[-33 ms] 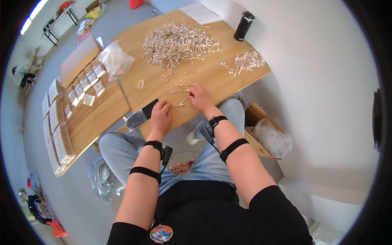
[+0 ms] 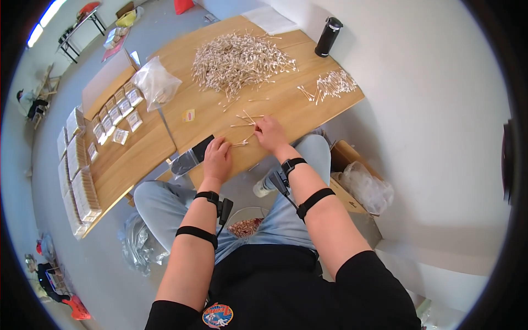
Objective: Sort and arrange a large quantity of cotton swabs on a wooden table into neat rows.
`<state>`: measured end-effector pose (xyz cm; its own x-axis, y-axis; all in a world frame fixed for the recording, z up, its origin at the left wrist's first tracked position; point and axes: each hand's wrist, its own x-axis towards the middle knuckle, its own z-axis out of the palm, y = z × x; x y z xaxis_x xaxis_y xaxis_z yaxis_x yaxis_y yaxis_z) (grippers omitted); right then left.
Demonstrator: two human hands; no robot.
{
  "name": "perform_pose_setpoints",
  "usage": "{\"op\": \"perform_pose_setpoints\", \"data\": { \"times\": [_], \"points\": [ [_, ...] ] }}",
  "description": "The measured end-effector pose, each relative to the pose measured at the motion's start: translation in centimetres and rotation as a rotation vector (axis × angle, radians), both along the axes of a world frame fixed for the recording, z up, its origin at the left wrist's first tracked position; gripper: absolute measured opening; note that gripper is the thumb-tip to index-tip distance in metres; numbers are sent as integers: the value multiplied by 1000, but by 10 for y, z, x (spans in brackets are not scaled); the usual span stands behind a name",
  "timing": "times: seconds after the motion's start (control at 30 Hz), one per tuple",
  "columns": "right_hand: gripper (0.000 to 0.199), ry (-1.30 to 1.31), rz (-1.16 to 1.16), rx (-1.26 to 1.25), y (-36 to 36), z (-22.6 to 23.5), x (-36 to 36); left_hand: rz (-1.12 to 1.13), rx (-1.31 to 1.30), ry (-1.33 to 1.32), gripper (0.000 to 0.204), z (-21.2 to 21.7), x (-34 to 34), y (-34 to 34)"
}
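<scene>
At the table's near edge, my left hand (image 2: 217, 158) is closed, with a few cotton swabs (image 2: 240, 144) sticking out to the right from its fingertips. My right hand (image 2: 269, 133) is pinched on a cotton swab, just right of some loose cotton swabs (image 2: 242, 125) that lie crossed on the wood. How many swabs sit inside either grip is hidden by the fingers. Beyond the hands rises a large heap of cotton swabs (image 2: 239, 60). A smaller pile of cotton swabs (image 2: 334, 84) lies to the far right.
By my left hand lies a dark plastic-wrapped item (image 2: 192, 156), with a small yellow card (image 2: 190, 115) farther off. Packed swab bags (image 2: 115, 114), wrapped stacks (image 2: 83, 192) and a clear bag (image 2: 155, 80) occupy the left. A black bottle (image 2: 328, 37) stands at the back right.
</scene>
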<state>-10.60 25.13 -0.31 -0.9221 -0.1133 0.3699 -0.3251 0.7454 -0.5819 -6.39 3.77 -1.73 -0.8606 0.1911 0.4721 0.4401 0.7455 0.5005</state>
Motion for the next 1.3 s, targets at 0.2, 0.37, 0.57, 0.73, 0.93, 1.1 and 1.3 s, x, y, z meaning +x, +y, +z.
{"op": "perform_pose_setpoints", "data": {
  "times": [0.2, 0.37, 0.57, 0.73, 0.93, 1.1, 1.3],
  "points": [
    [9, -60, 73, -28, 9, 4, -10, 2, 15, -11, 12, 2, -3, 0],
    [8, 15, 94, 51, -2, 3, -14, -15, -37, -109, 26, 13, -6, 3],
    [5, -167, 56, -244, -12, 6, 1, -81, -214, -274, 57, 24, -10, 7],
    [6, -197, 102, -168, -12, 21, 4, -104, -316, -397, 60, 26, -10, 7],
    [8, -247, 103, -132, -15, 21, 0, -124, -336, -506, 60, 23, -6, 3],
    [11, -234, 126, -158, -14, 24, -5, -117, -333, -508, 60, 21, -6, 1],
    [10, -262, 145, -338, -5, 25, -1, -132, -364, -466, 64, 24, -8, -2]
  ]
}}
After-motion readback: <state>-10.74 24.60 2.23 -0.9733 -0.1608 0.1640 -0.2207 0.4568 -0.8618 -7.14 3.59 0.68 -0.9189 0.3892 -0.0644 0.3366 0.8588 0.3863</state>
